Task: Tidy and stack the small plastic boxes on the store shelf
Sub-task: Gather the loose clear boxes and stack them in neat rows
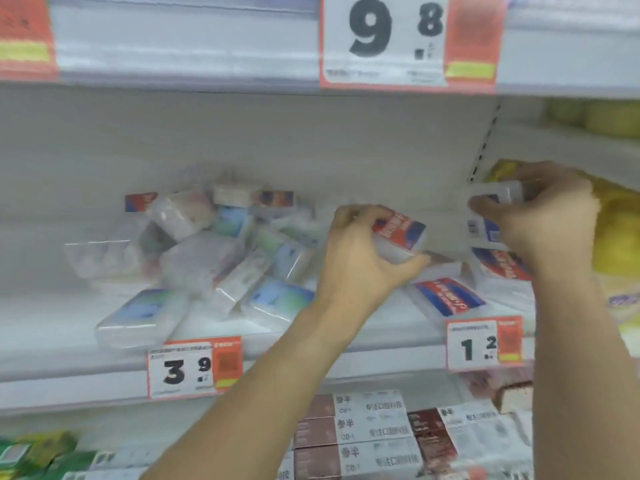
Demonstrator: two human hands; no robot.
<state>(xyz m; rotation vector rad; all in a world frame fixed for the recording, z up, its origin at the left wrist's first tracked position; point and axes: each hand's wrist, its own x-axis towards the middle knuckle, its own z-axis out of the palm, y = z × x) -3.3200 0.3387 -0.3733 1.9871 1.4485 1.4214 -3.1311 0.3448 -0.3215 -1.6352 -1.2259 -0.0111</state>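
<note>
A loose heap of small clear plastic boxes (214,244) with blue, green and red labels lies on the white shelf (52,341). My left hand (360,258) grips one red-and-blue labelled box (401,233) just above the shelf. Further right, my right hand (543,213) holds a clear box (498,194) raised over a short stack of red-labelled boxes (502,268). Another red-and-blue box (448,296) lies flat between my two arms.
Price tags "3.9" (194,368) and "1.2" (485,342) hang on the shelf edge, and a "9.8" tag (391,39) hangs above. Yellow packages (616,230) crowd the right side. Carton packs (374,434) fill the shelf below.
</note>
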